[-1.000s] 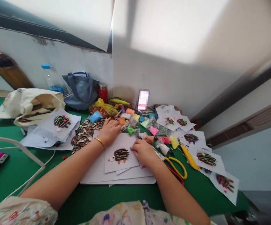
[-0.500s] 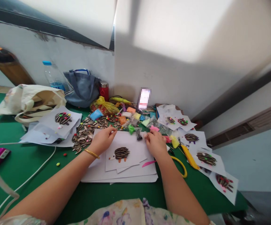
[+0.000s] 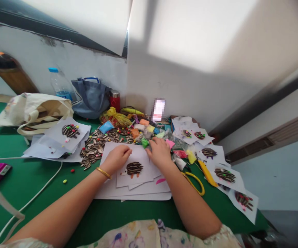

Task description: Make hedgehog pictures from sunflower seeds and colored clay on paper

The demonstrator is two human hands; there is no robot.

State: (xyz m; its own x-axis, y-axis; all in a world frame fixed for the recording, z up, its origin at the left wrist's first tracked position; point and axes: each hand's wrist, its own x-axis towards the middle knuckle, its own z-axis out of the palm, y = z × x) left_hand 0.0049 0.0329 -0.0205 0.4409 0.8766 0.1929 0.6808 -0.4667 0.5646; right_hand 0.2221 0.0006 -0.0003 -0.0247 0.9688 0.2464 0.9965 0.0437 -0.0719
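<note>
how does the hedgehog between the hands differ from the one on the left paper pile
The middle hedgehog has a plain dark back; the left hedgehog has coloured balls on its back.
The middle hedgehog sits nearly level in view; the left hedgehog is tilted, its head toward the lower left.
Both have backs of dark, striped seeds and are on white paper.

This looks like a craft corner in a room: a green-covered table (image 3: 128, 210) by a wall (image 3: 35, 58) bears seeds (image 3: 93, 146), colourful packets (image 3: 135, 133), scissors (image 3: 202, 186) and hedgehog pictures (image 3: 135, 168).
</note>
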